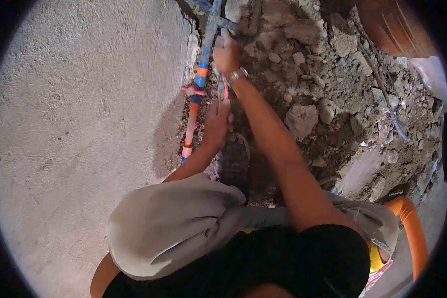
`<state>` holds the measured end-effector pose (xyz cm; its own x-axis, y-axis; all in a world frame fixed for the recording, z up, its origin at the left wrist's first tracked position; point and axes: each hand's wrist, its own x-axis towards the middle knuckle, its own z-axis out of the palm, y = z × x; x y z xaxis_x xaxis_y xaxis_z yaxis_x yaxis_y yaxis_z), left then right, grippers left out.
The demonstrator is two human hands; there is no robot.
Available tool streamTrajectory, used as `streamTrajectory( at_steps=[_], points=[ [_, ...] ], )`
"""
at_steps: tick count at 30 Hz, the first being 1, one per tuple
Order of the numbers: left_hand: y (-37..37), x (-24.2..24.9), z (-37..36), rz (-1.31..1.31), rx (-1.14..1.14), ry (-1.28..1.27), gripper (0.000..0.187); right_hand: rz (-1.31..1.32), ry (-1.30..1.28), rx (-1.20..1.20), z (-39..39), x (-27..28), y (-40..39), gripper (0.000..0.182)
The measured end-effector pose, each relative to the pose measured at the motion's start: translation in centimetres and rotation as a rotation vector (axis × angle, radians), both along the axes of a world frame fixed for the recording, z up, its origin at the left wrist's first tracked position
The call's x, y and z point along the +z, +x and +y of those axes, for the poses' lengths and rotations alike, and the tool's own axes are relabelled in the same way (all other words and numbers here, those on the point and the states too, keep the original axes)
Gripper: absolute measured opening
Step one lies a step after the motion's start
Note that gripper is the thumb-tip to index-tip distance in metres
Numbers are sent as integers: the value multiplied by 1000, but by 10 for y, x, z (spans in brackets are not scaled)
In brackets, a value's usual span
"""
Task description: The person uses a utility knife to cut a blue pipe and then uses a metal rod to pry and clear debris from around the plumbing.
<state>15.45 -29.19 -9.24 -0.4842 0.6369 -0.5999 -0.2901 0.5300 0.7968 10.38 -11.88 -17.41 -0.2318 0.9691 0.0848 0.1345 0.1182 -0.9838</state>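
A blue and orange pipe (202, 72) runs along the edge of the concrete slab, with a pinkish-red valve handle (193, 91) across it. My left hand (217, 124) is closed around a narrow tool with a red edge (226, 90), just right of the pipe; its exact kind does not show. Further up, my right hand (226, 53), with a watch (237, 75) on the wrist, has its fingers curled just below a short side branch (227, 24) of the pipe. What those fingers grip, if anything, is hidden.
Rough concrete (94, 94) spreads over the left side. Broken rubble (303, 121) and soil fill the right, with a thin ribbed rod (397, 121) sticking out. A large brown-orange pipe (397, 27) lies at the upper right, and an orange tube (413, 228) curves beside my knee.
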Motion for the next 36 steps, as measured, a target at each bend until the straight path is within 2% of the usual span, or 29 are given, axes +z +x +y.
streamTrajectory(
  at_steps=[1, 3, 7, 9, 10, 11, 13, 16, 17, 18, 19, 20, 21, 22, 23, 25, 27, 29, 32, 33, 34, 35, 36],
  points=[
    [4, -2, -10, 6, -7, 12, 26, -2, 1, 6, 1, 10, 2, 46],
    [17, 0, -22, 24, 63, -98, 26, -1, -153, 53, -14, 31, 21, 44],
    [9, 14, -7, -79, 90, -54, 26, 19, -118, 10, -8, 20, 9, 44],
    [1, 4, 1, 29, 116, -30, 25, 117, -38, 7, 2, 9, -3, 46],
    [3, 4, 3, 27, 88, -22, 25, 91, 20, -95, -1, 14, -3, 47],
    [8, 7, -4, 8, 77, -41, 24, 87, 24, -119, -10, 16, 5, 47],
    [17, 14, -13, -7, 47, -45, 24, 129, -162, -7, -17, 25, 16, 50],
    [19, 16, -5, -123, 117, -57, 21, 141, -63, -59, 0, 22, 11, 51],
    [12, 11, 2, -74, 110, -32, 21, 141, -38, -68, -7, 19, 7, 51],
    [7, 12, 2, -26, 104, -11, 20, 135, 228, -266, -4, -5, -14, 54],
    [2, 3, -12, -22, 101, -21, 20, 137, 218, -270, -9, 6, -8, 54],
    [-5, -18, -28, 280, -104, -12, 21, 188, -10, -132, -11, 18, 2, 55],
    [-6, -27, -30, 376, -200, -17, 21, 236, -222, 7, -8, 31, 13, 56],
    [-7, -34, -30, 478, -291, -21, 21, 242, -95, -35, -14, 30, 18, 57],
    [-8, -43, -32, 582, -374, -23, 21, 247, -74, -42, -4, 26, 13, 57],
    [13, 3, -6, -85, 131, -40, 20, 30, -148, -4, -4, 19, 10, 58],
    [12, 8, 3, -102, 147, -10, 20, 116, -89, -39, -6, -4, -8, 56],
    [12, 13, 7, -115, 152, 72, 20, 108, 63, -187, 1, -11, -19, 36],
    [16, 9, 1, -191, 184, 5, 21, 117, -80, -114, -4, 24, 8, 33],
    [13, 2, 4, 62, 36, 12, 20, 135, -163, -61, -3, 25, 9, 32],
    [9, -3, 0, 187, -40, 2, 20, 133, 18, -151, 4, 26, 8, 31],
    [5, -8, -4, 316, -109, -11, 20, 135, 6, -147, 11, 23, 2, 31],
    [4, -1, 5, 84, -1, 0, 19, 117, -32, -140, 11, 12, -7, 30]
  ],
)
